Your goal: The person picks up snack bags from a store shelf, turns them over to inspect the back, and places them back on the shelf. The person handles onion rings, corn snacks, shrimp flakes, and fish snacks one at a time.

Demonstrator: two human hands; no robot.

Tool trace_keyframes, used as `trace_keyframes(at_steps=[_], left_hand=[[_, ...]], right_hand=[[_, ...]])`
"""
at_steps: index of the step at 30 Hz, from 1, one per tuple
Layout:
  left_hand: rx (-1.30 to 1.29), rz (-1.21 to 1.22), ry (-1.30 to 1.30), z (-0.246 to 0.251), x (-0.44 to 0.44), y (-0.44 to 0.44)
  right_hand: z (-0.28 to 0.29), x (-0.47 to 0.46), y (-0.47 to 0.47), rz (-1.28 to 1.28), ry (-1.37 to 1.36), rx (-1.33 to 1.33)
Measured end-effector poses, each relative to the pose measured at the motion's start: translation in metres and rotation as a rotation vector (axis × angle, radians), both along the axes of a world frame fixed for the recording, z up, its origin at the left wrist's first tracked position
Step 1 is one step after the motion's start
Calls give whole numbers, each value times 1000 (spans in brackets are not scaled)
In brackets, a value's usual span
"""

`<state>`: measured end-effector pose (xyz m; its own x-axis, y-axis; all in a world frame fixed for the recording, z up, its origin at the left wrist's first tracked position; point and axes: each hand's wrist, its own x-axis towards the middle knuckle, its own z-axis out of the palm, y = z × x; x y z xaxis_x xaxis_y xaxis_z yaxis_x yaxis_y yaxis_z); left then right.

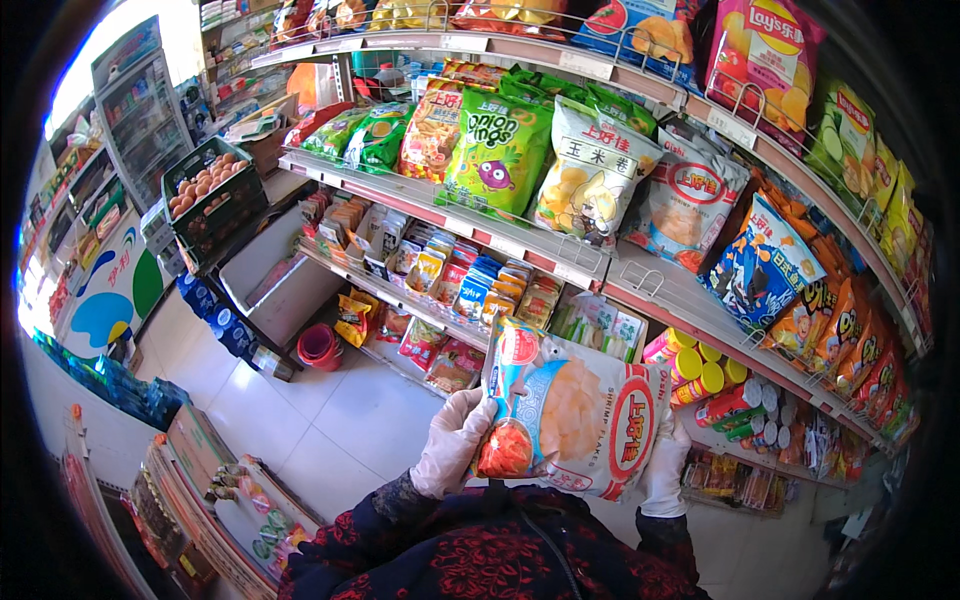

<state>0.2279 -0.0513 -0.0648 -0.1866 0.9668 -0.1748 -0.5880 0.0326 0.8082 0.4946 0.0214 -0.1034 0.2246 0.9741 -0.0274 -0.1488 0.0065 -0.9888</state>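
Observation:
A bag of Oishi shrimp flakes (574, 409) lies sideways between my two white-gloved hands, in front of my chest. My left hand (456, 442) pinches its bottom end, thumb on the front. At the other end my right hand (666, 461) grips the bag from the side, its fingers partly hidden behind it. On the shelf (637, 277) beyond stand a similar grey shrimp flakes bag (686, 199), a white Oishi bag with a cartoon figure (592, 176), a green onion rings bag (495, 154) and a blue snack bag (763, 262).
Lay's bags (761, 64) fill the upper shelf. Below are small sauce packets (472, 289) and yellow-lidded canisters (701, 379). A crate of eggs (217, 210) stands at the left, with a red bucket (319, 346) on the tiled floor (337, 420). Another goods rack (225, 502) is at lower left.

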Motion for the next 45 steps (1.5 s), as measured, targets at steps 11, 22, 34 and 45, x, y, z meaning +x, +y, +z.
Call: trace_keyframes(at_steps=[11,22,34,45], left_hand=[[-23,89,172,-1,-4,-1],[-24,53,219,-5,-17,1],[-20,243,521,-27,-20,10],[-65,235,455,-45,-26,14]], right_hand=[[5,1,-7,-50,-110,84],[12,9,-4,-131,-574,257],[52,-4,4,163,-387,-7],[17,-13,-3,153,-678,134]])
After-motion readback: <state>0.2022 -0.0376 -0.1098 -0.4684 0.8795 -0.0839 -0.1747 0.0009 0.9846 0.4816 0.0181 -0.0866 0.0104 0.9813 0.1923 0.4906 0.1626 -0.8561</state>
